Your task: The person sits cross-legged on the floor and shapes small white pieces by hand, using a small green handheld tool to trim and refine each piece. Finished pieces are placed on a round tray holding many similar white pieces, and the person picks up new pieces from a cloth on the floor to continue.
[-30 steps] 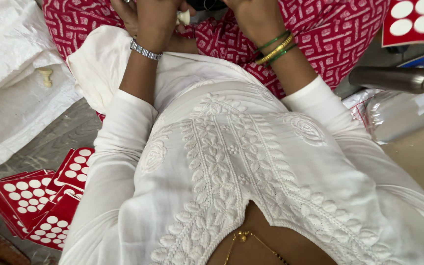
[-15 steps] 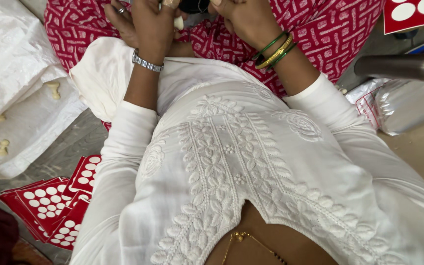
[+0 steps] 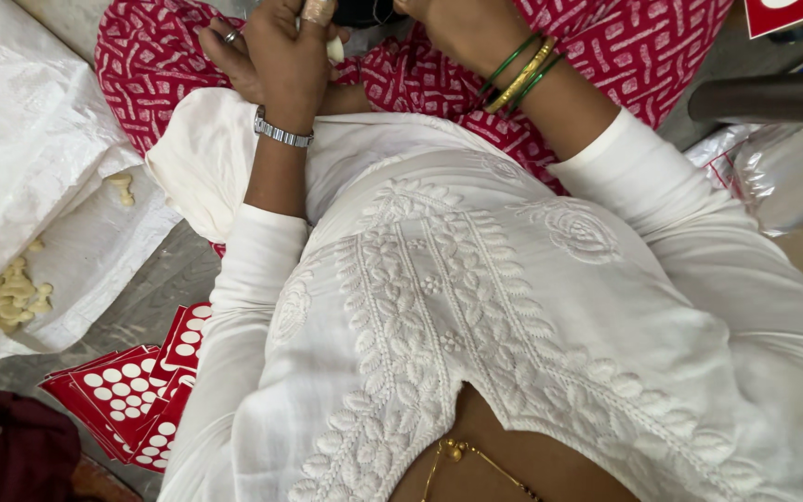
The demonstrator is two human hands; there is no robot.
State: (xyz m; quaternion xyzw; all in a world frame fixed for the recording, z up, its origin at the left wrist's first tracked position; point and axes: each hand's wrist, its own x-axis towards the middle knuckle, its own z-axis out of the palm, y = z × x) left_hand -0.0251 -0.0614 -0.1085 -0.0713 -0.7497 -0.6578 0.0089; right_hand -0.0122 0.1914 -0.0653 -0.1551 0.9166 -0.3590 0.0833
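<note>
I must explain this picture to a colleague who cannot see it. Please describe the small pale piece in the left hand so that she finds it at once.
Start at the red patterned cloth across the lap at the top. The left hand, with a silver watch on its wrist, is raised over it. The small pale piece sits at that hand's fingertips; unlike the pale pieces lying on the white sack at the left, it is single and held.

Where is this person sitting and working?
Probably a floor workspace for sorting cashew-like nuts by hand: pale nut pieces lie on white sacks, red dotted cards on the grey floor.
</note>
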